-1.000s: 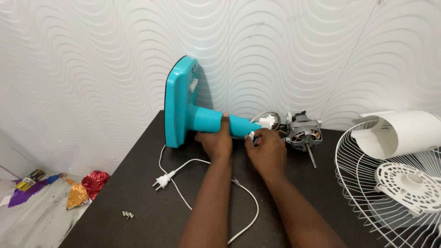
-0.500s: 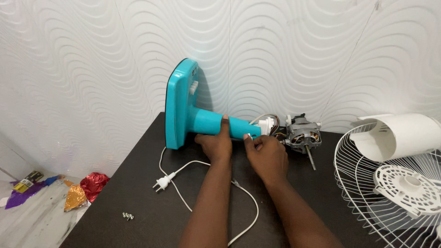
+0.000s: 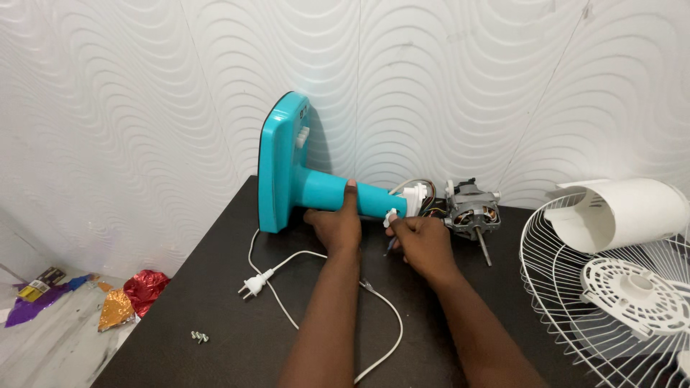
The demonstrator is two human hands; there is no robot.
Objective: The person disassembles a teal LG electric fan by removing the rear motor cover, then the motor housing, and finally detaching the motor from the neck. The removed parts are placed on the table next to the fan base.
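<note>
A teal fan stand (image 3: 287, 172) lies on its side on the dark table (image 3: 215, 302), its flat base against the wall. My left hand (image 3: 334, 223) grips the stand's teal neck from the front, thumb on top. My right hand (image 3: 422, 243) is closed at the neck's right end, its fingertips pinching a small white knob screw (image 3: 392, 214); a thin dark tip shows below the fingers. Just right of that hand, a grey fan motor (image 3: 474, 210) with a bare shaft hangs from the neck by coloured wires.
A white cord with a plug (image 3: 255, 284) loops across the table under my arms. Small screws (image 3: 200, 335) lie near the front left edge. A white wire fan grille (image 3: 575, 316) and a white motor cover (image 3: 625, 212) sit at right. Foil wrappers (image 3: 140, 287) lie on the floor at left.
My right hand has drawn back a little from the neck's end and lifted the white knob screw clear. The left hand and the stand have stayed put.
</note>
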